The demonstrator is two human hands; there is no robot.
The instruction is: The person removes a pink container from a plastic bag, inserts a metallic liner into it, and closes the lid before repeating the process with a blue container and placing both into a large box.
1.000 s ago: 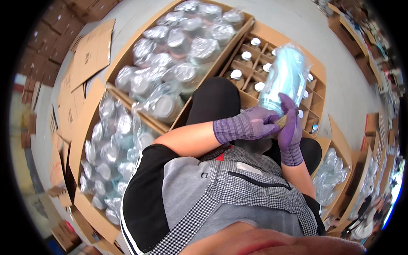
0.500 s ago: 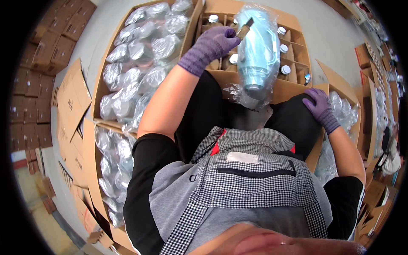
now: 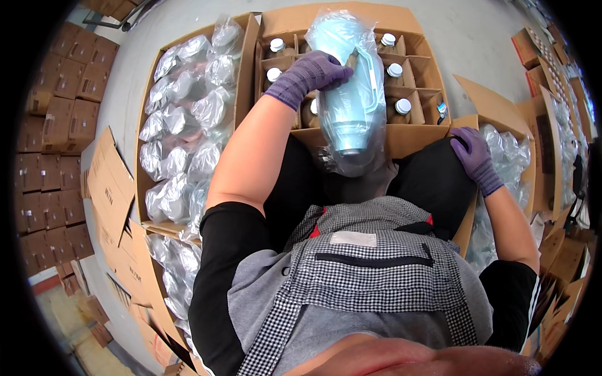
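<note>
My left hand (image 3: 313, 76), in a purple knitted glove, is closed on a small brown-handled brush (image 3: 352, 61); its tip is hard to make out against the jug. It is over the left side of a light-blue jug (image 3: 346, 119) with a side handle, inside a clear plastic bag. The jug lies lengthwise on top of an open carton (image 3: 401, 133), its narrower end toward me. Cardboard dividers split the carton into cells holding white-capped bottles (image 3: 402, 106). My right hand (image 3: 471, 155), also gloved, rests on my right knee with its fingers spread and nothing in them.
To the left stands an open carton of plastic-wrapped vessels (image 3: 182, 119), with another wrapped batch (image 3: 172, 266) nearer me. More bagged pieces (image 3: 501, 156) fill a carton at my right. Flattened cardboard (image 3: 110, 188) leans at the left, before stacked brown boxes (image 3: 59, 131).
My left hand has come down with the brush onto the bagged jug. My view has shifted, so the jug and cartons appear further left. My right hand has stayed on the knee.
</note>
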